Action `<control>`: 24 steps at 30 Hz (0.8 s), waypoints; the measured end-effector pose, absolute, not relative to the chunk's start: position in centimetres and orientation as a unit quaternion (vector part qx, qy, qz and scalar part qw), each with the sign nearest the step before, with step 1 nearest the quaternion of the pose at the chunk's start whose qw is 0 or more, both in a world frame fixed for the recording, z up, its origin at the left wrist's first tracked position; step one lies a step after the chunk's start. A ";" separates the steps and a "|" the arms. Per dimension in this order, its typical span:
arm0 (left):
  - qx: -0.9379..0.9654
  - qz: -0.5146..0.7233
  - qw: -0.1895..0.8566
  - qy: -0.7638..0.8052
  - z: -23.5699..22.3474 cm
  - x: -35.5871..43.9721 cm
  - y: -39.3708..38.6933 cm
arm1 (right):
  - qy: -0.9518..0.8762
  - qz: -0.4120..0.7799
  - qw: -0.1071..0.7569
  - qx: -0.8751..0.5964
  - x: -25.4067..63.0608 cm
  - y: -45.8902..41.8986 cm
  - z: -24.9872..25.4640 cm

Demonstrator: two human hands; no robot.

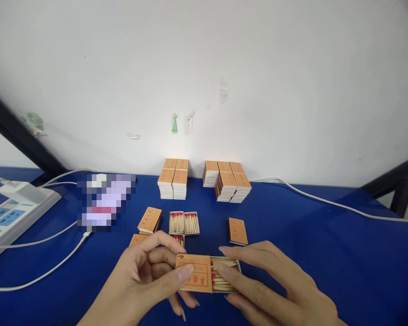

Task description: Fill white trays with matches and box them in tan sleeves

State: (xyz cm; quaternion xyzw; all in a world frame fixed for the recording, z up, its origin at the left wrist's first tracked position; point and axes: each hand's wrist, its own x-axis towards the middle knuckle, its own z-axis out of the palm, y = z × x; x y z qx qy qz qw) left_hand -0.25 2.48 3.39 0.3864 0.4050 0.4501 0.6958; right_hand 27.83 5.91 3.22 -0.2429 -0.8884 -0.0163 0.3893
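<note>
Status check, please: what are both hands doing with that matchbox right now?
Left hand grips matchbox sleeve. Right hand on half-open tray of matches. Open trays just beyond.

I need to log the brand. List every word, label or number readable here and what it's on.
Nothing reads clearly.
Matchbox sleeve held by both hands: red print, too blurred to read.
Stacked matchboxes: red marks, too small.
Power strip: no legible text.
Pixelated item: unreadable.

Two matchbox stacks (173, 179); three open trays (184, 222); three loose sleeves (237, 231).
</note>
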 end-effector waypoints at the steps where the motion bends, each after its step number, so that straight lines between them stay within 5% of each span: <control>1: 0.388 0.449 0.696 0.405 3.4 -0.2 2.5 | -0.889 -0.020 0.386 -0.243 27.8 6.0 3.2; 18: 0.417 0.421 0.677 0.436 4.2 -0.3 2.3 | -0.893 -0.095 0.373 -0.232 28.0 5.9 3.6; 24: 0.506 0.439 0.548 0.501 4.3 0.5 1.2 | -0.894 -0.079 0.375 -0.232 27.9 5.6 3.5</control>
